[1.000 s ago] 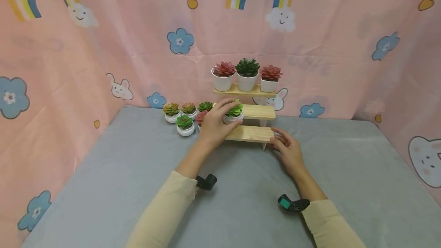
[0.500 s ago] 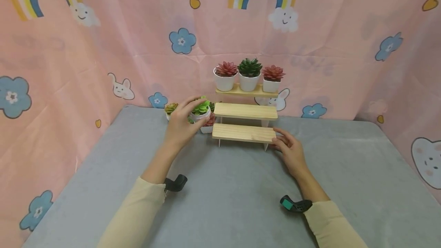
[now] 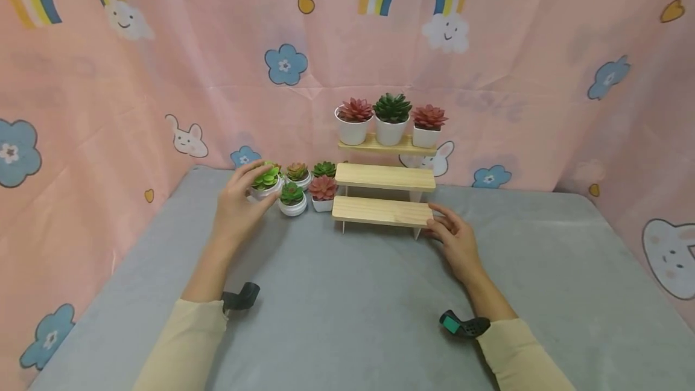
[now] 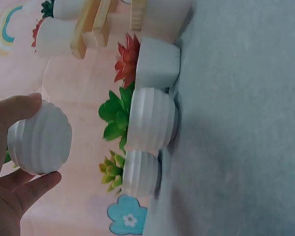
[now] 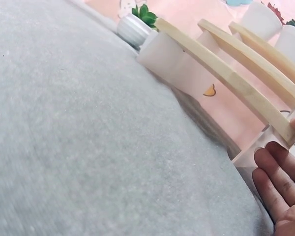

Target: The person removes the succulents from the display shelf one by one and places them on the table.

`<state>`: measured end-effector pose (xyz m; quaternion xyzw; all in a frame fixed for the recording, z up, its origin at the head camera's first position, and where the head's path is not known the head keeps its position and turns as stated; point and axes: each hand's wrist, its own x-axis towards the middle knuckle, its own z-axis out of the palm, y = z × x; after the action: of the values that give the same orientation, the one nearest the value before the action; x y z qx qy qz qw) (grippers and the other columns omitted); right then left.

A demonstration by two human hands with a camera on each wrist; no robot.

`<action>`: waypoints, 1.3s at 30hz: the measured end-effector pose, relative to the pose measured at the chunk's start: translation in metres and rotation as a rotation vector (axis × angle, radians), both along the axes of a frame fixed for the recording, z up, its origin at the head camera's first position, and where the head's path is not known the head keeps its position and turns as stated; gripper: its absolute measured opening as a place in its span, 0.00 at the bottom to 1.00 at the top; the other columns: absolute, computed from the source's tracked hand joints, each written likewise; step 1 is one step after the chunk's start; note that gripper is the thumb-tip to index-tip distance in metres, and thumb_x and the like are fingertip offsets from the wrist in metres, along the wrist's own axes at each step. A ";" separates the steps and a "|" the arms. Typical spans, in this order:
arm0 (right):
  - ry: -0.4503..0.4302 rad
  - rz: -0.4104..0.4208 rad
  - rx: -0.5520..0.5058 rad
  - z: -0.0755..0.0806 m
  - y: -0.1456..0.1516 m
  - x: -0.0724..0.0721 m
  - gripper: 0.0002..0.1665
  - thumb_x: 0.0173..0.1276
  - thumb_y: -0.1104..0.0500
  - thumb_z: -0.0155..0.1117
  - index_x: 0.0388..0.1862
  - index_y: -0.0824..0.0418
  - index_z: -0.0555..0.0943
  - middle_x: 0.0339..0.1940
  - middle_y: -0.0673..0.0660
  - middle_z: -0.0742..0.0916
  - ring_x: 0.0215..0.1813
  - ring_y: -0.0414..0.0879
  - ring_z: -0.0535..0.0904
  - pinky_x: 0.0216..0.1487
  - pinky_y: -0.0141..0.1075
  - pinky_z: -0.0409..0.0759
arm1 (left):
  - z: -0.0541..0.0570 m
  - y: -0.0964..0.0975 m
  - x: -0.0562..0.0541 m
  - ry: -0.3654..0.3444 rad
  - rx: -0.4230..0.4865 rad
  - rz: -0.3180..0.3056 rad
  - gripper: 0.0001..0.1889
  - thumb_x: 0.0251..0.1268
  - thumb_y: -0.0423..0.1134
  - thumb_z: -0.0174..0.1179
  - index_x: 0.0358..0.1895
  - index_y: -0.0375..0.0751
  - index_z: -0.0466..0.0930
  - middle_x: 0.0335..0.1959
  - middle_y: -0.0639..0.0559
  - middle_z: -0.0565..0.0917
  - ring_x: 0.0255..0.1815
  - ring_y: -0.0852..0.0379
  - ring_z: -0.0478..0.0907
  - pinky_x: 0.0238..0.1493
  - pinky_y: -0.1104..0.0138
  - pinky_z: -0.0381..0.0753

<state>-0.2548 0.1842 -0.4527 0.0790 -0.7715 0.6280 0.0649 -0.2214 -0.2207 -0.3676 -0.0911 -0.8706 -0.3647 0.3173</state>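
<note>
Fabric (image 3: 228, 41), pink and printed with rainbows, blue flowers and rabbits, hangs behind the three-tier wooden stand (image 3: 382, 210). The grey tabletop (image 3: 347, 312) spreads in front of the stand and to both sides of it. Two cream sleeves reach in from the near side, the left one (image 3: 181, 349) ending left of the stand, the right one (image 3: 523, 355) in front and to its right. The stand itself has pale wood boards on white legs, with its lower two boards bare.

The right hand (image 3: 457, 246) is at the stand's right end, its digits gripping the end of the lowest board: one at the board's edge, other fingertips by the white leg below. The left hand (image 3: 237, 204) is well left of the stand, thumb and fingers curled round a bright green potted succulent (image 4: 42, 140), which is held up off the table.

On the stand's top board are a red succulent in a round pot (image 3: 355, 120), a dark green succulent (image 3: 392, 119) and a red succulent in a square pot (image 3: 428, 125). Just left of the stand are a smaller red succulent (image 3: 323, 192) and, behind it, a small dark green succulent (image 3: 324, 169); farther left are a green succulent in a ribbed pot (image 3: 292, 199) and a yellowish succulent (image 3: 297, 172).
</note>
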 end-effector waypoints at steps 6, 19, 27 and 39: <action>0.011 0.000 -0.001 -0.002 0.001 -0.002 0.26 0.79 0.59 0.56 0.71 0.67 0.72 0.61 0.75 0.82 0.46 0.27 0.83 0.48 0.24 0.85 | -0.007 -0.010 -0.005 -0.023 0.035 0.025 0.29 0.56 0.31 0.74 0.63 0.42 0.80 0.67 0.45 0.78 0.66 0.44 0.77 0.49 0.53 0.81; -0.012 -0.007 0.003 -0.001 0.000 -0.002 0.26 0.79 0.59 0.56 0.71 0.67 0.72 0.61 0.75 0.82 0.46 0.27 0.83 0.47 0.24 0.85 | -0.037 -0.027 -0.018 -0.125 0.041 0.042 0.28 0.57 0.31 0.73 0.64 0.39 0.80 0.68 0.42 0.77 0.69 0.41 0.74 0.51 0.52 0.81; -0.021 0.000 0.008 0.000 0.000 -0.001 0.27 0.79 0.58 0.57 0.72 0.66 0.71 0.61 0.74 0.82 0.46 0.26 0.83 0.48 0.23 0.84 | -0.056 -0.034 -0.024 -0.213 0.059 0.027 0.29 0.57 0.34 0.74 0.64 0.41 0.79 0.70 0.42 0.76 0.73 0.39 0.71 0.60 0.47 0.80; -0.023 -0.007 0.016 -0.001 0.000 -0.001 0.26 0.78 0.58 0.57 0.71 0.66 0.72 0.60 0.74 0.82 0.44 0.27 0.83 0.47 0.23 0.84 | -0.071 -0.033 -0.025 -0.261 0.083 0.004 0.30 0.56 0.32 0.74 0.65 0.43 0.78 0.73 0.43 0.73 0.74 0.40 0.69 0.57 0.45 0.82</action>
<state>-0.2558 0.1842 -0.4534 0.0693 -0.7775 0.6224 0.0576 -0.2466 -0.2535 -0.4382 -0.0278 -0.8889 -0.4084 0.2055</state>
